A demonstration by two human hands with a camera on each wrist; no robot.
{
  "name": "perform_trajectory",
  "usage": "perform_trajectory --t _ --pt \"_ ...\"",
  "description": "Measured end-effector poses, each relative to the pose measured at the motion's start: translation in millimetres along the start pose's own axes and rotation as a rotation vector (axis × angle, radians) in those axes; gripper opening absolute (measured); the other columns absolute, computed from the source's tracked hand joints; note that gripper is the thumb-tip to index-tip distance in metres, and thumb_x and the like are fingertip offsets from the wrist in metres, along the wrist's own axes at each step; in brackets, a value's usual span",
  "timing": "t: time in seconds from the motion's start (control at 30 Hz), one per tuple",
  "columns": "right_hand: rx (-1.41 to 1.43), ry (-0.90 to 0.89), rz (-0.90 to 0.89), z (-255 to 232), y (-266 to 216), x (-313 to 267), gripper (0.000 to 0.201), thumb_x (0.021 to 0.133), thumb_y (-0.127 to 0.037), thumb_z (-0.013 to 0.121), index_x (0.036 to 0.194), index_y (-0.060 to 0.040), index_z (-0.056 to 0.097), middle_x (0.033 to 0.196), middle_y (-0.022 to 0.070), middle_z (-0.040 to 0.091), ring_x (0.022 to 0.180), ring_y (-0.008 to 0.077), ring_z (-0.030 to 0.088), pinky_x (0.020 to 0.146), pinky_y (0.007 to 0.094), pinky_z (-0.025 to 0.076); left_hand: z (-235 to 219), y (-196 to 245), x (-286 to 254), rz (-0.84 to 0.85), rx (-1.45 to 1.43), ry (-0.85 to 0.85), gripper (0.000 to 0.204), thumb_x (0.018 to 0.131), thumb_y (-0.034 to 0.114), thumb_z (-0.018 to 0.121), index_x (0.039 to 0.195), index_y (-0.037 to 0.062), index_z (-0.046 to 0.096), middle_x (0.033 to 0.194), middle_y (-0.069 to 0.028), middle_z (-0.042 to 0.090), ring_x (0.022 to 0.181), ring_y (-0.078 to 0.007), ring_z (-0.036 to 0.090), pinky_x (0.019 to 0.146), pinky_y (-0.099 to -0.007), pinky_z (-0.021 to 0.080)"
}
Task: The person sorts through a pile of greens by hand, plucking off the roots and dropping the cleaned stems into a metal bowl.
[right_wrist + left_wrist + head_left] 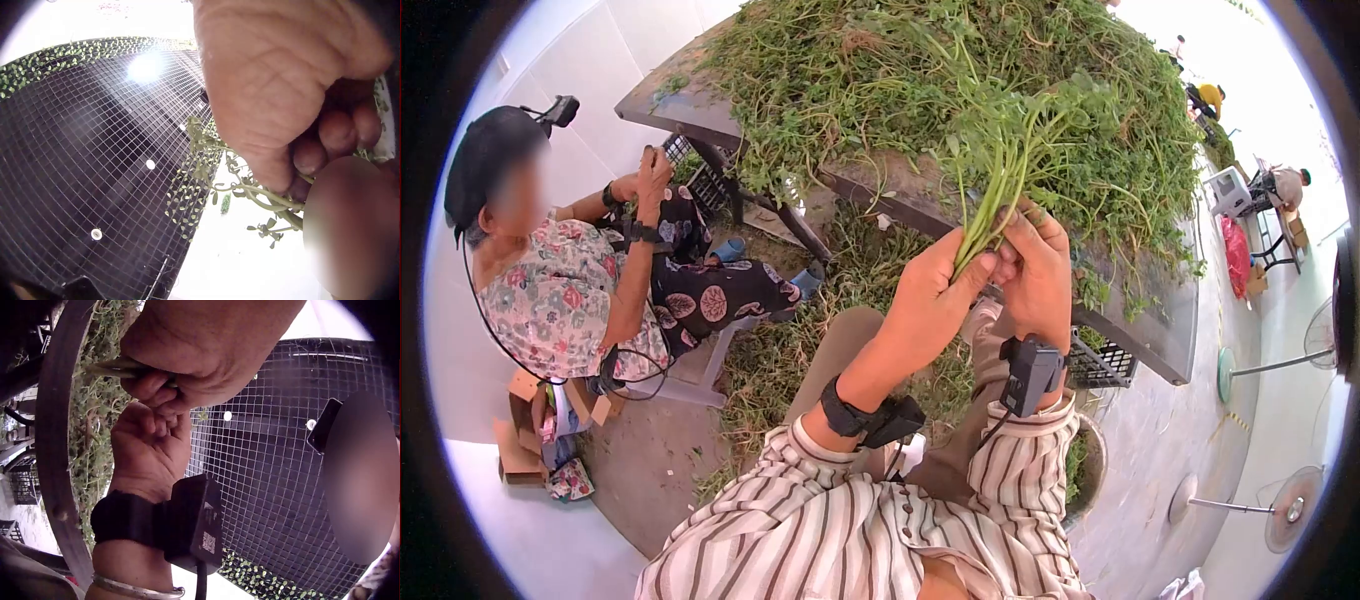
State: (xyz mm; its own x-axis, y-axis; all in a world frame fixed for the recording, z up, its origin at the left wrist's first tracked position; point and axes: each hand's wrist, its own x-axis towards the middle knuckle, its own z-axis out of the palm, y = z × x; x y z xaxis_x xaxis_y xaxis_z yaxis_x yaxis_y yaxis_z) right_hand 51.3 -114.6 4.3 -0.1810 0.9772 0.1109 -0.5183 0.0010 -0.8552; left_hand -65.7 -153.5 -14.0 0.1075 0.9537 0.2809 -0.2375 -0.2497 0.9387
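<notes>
A small bunch of long-stemmed leafy greens [998, 190] stands upright between my two hands, leaves fanning out over the table's front edge. My left hand [935, 285] grips the lower stems with its thumb across them. Close against it, my right hand [1038, 270] pinches the stems, and the fingertips of both hands meet at the stem ends. In the right wrist view, green stems [275, 200] run past the thumb of the right hand [269, 81], whose fingers are curled. Little of the bunch shows in the left wrist view, as the left hand [200, 356] covers it.
A big heap of the same greens [880, 80] covers the table [1155, 320]. Loose greens [775, 360] litter the floor. At left sits another person [565, 290]. Black crates [1100, 365] stand under the table; fans [1290, 510] are at right.
</notes>
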Motion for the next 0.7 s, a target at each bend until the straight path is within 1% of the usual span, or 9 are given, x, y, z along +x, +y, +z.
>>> perform_trajectory --t 0.13,0.2,0.33,0.4,0.5,0.7 --pt "0.008 0.011 0.008 0.4 0.7 0.5 0.011 0.085 -0.012 0.058 0.086 -0.0018 0.061 0.053 -0.0043 0.042 0.044 0.0039 0.034 0.041 0.0201 0.026 -1.2 0.3 0.2 -0.016 0.016 -0.001 0.023 0.093 0.021 0.049 0.103 0.0013 0.054 0.082 0.0024 0.057 0.065 -0.0021 0.044 0.056 -0.0172 0.035" --pt "-0.010 0.057 0.001 1.5 1.0 0.0 0.011 0.085 -0.013 0.058 0.086 -0.0019 0.061 0.053 -0.0042 0.042 0.044 0.0040 0.034 0.041 0.0200 0.026 0.3 4.5 -0.4 -0.016 0.003 0.013 0.015 0.091 0.013 0.048 0.096 -0.0004 0.054 0.083 -0.0035 0.059 0.077 -0.0095 0.052 0.072 -0.0249 0.044" --pt "-0.008 0.070 0.009 -0.8 2.0 0.1 0.011 0.084 -0.013 0.058 0.087 -0.0019 0.061 0.053 -0.0040 0.042 0.044 0.0041 0.034 0.041 0.0200 0.026 0.4 5.0 -0.9 -0.025 -0.038 0.004 0.015 0.091 0.012 0.047 0.096 -0.0005 0.054 0.083 -0.0035 0.059 0.078 -0.0097 0.053 0.072 -0.0251 0.044" --pt "0.014 0.027 0.018 -2.2 2.0 1.0 0.012 0.085 -0.013 0.058 0.089 -0.0017 0.061 0.053 -0.0041 0.042 0.044 0.0041 0.034 0.040 0.0197 0.027 0.5 4.7 -0.9 -0.010 -0.013 0.007 0.015 0.091 0.012 0.048 0.096 -0.0006 0.054 0.083 -0.0033 0.059 0.078 -0.0099 0.053 0.072 -0.0252 0.044" --pt "-0.011 0.018 0.018 -2.8 2.2 1.9 0.013 0.084 -0.012 0.058 0.090 -0.0016 0.061 0.053 -0.0043 0.042 0.043 0.0040 0.035 0.040 0.0196 0.026 0.1 4.1 -0.4 0.004 -0.026 0.007 0.015 0.091 0.013 0.048 0.096 -0.0005 0.054 0.082 -0.0035 0.058 0.077 -0.0101 0.053 0.072 -0.0253 0.044" --pt "0.020 0.028 0.007 -2.2 3.6 2.4 0.011 0.084 -0.012 0.059 0.088 -0.0021 0.061 0.053 -0.0045 0.042 0.043 0.0037 0.034 0.040 0.0196 0.026 -0.9 4.7 -0.1 -0.011 0.005 0.003 0.018 0.092 0.016 0.049 0.097 -0.0007 0.054 0.082 -0.0038 0.059 0.077 -0.0100 0.053 0.072 -0.0251 0.044"
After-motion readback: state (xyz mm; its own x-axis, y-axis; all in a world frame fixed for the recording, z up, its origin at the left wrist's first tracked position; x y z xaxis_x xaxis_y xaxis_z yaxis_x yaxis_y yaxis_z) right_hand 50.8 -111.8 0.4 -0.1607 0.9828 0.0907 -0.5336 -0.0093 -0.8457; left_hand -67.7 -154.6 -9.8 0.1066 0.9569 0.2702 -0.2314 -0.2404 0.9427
